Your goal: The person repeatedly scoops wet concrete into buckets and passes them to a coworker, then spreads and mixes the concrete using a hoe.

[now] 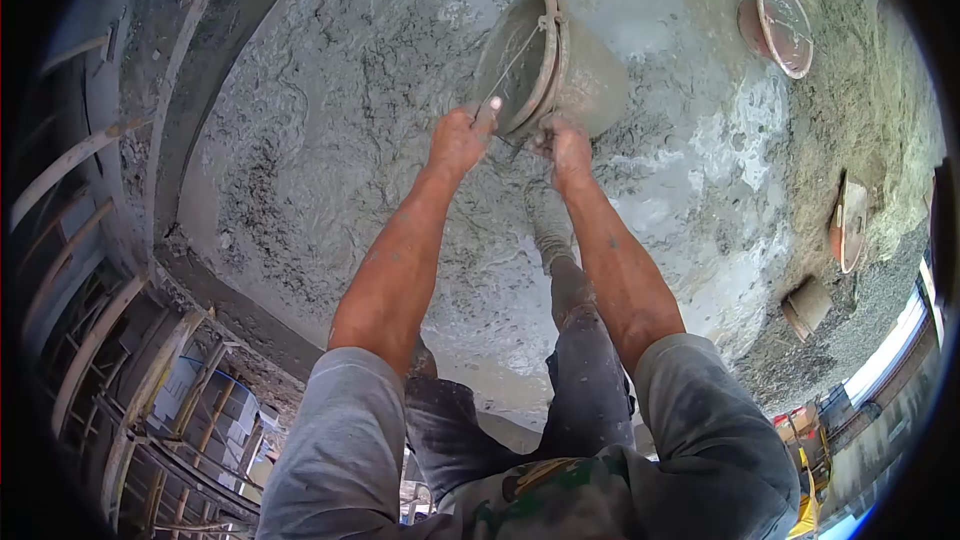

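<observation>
A cement-smeared bucket (595, 75) lies tilted over the wet concrete (330, 140), its mouth facing left. My left hand (462, 143) is closed around the bucket's wire handle, in front of the mouth. At the near side of the rim, my right hand (568, 150) grips the bucket, with its fingertips partly hidden. What is inside the bucket is hard to make out. Just below the bucket, my cement-coated boot (552, 230) stands in the grey mix.
Another bucket (785, 28) sits at the upper right. Farther down the right side are a tipped bucket (850, 225) and a small box-like container (806, 306) near gravel (890, 290). Wooden poles (130, 380) line the left, beyond the slab's edge (185, 180).
</observation>
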`<state>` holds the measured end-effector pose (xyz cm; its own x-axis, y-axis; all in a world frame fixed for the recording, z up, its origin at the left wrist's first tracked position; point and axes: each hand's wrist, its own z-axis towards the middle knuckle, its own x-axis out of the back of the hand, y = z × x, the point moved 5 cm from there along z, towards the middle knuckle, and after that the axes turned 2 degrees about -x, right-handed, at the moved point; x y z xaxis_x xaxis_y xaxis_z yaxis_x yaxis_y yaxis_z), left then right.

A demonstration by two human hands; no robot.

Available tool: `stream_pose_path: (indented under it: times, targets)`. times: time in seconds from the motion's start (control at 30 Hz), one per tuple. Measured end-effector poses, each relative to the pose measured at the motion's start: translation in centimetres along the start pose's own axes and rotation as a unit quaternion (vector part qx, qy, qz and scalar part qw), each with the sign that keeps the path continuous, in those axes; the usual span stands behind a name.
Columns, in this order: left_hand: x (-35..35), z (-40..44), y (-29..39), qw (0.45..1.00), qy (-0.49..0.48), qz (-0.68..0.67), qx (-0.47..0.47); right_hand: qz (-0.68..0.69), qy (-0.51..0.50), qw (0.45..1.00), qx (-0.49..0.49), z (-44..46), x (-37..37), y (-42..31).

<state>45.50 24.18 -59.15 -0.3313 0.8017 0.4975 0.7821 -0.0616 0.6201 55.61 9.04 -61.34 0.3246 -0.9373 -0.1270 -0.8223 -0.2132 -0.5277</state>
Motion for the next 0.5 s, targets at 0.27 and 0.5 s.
stream_pose_path:
  times: [0.27, 0.5]
  targets:
    - [5.5, -12.1, 12.7, 0.993, -0.021, -0.113, 0.036, -0.293, -0.071, 0.952, 0.061, -2.3, 16.7, -13.6]
    - [3.4, -15.3, 8.4, 0.987, 0.004, -0.057, 0.150, -0.318, -0.085, 0.940, -0.087, -7.4, 10.8, -6.0]
